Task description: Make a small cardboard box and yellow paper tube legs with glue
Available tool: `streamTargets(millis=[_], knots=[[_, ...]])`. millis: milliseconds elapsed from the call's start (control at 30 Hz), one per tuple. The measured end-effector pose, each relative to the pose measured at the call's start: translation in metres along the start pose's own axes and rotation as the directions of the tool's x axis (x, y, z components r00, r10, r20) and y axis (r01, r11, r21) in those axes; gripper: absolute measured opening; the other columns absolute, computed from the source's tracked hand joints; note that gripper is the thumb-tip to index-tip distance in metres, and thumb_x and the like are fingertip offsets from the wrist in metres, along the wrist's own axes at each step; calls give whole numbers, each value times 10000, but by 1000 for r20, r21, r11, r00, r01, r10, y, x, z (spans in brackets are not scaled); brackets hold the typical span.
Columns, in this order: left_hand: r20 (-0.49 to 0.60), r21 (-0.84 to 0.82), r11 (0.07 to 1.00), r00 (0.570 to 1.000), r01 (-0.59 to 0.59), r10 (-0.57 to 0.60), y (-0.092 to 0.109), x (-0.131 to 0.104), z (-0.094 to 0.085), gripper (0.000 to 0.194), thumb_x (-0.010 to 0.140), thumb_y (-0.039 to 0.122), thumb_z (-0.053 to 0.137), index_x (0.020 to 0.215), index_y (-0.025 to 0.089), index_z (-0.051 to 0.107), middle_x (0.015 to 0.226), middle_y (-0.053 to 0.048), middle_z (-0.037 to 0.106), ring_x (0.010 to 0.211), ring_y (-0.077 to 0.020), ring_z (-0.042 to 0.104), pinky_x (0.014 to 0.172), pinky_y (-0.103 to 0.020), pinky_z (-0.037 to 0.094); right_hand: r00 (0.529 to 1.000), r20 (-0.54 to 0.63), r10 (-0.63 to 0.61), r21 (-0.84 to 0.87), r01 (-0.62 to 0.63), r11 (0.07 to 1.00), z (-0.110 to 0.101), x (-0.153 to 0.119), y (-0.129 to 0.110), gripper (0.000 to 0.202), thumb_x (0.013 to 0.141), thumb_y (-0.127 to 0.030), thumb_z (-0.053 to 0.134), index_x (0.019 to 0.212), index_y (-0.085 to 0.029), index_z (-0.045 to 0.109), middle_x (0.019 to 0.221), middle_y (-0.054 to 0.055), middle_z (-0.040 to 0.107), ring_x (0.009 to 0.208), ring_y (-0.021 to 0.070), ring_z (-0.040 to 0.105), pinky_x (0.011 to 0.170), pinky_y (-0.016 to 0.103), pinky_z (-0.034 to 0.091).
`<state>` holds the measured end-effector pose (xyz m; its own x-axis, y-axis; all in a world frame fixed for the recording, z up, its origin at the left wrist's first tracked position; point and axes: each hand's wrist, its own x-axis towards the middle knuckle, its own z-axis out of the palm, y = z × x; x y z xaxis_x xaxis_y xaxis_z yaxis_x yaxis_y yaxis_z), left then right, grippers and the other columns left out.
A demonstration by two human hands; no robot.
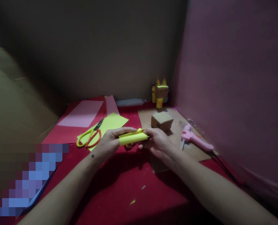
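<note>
Two-handed grip on yellow paper roll.

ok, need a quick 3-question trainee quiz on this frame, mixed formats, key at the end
1. True or false: both hands hold the rolled yellow paper.
2. Which tool lies on the cardboard sheet to the right of the right hand? A) scissors B) pink glue gun C) stapler
3. What do the scissors rest on, beside the left hand?

Key
1. True.
2. B, the pink glue gun.
3. A flat yellow paper sheet on the red surface.
</note>
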<state>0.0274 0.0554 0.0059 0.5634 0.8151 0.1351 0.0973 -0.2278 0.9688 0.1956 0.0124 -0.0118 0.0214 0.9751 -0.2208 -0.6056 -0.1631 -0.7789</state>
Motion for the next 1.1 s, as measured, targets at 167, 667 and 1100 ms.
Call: streamTargets(millis=[167,667,1100], knots=[[-31,-118,993,999,-17,13,-9,0,2,288,691,81,654,931,206,751,881,-41,754,755,-180,693,666,-262,561,976,-54,-212,-51,210,976,5,-8,-1,121,641,-96,594,697,-169,515,610,-9,590,477,129,602,372,208,496],[133,-563,813,987,150,-90,-8,7,-8,302,646,78,734,935,165,716,760,-108,750,535,-209,685,455,-263,553,900,219,-377,-105,406,908,0,-6,-2,245,649,-162,663,883,-204,606,766,-27,615,536,97,565,469,221,479],[100,-482,871,994,94,-52,-6,5,-9,337,668,76,734,995,126,673,796,-104,733,590,-206,690,506,-267,567,577,398,-713,-609,748,265,-4,-13,-9,179,797,-75,564,849,-226,643,826,1,528,729,135,524,671,275,437]])
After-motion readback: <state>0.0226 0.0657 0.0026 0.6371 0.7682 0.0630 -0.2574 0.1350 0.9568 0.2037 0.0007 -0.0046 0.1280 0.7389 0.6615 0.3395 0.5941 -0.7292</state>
